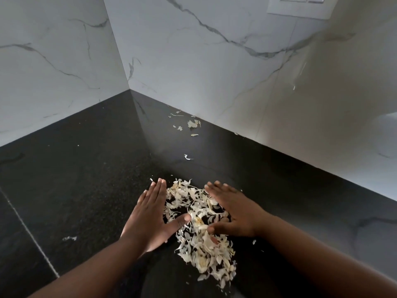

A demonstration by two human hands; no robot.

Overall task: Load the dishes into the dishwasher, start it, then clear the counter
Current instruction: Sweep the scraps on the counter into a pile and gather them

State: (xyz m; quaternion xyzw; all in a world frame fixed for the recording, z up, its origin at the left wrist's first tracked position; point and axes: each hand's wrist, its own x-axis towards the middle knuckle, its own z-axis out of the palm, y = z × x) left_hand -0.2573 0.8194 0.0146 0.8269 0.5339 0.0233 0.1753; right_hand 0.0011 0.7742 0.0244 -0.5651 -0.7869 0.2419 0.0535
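Your left hand (pixel 150 216) lies flat on the black counter (pixel 75 179), fingers straight and together, thumb splayed toward the heap; your right hand (pixel 232 214) mirrors it at 3 o'clock of the heap, fingers straight, palm down on the edge of the scraps. Neither holds anything — both just press and bracket the pile of peels (pixel 199 233), which sits between them and trails toward 6 o'clock. Judging by looks, the peels are papery, dry, near weightless, so they'll likely scatter or cling to skin rather than lift cleanly; no single grip point, so cup from both sides, sweep inward, then scoop from under with curled palms. Polished stone looks slick, so sliding should be easy. Strays to chase: a small cluster of flakes (pixel 193 124) at 12 o'clock against the marble wall (pixel 214 78), one lone sliver (pixel 188 157) between that cluster and the heap, another scrap (pixel 69 238) at 9 o'clock, well apart. A switch plate (pixel 298 7) sits high at 1 o'clock — irrelevant. Nothing blocks the sweep; the corner only limits the reach for far flakes.
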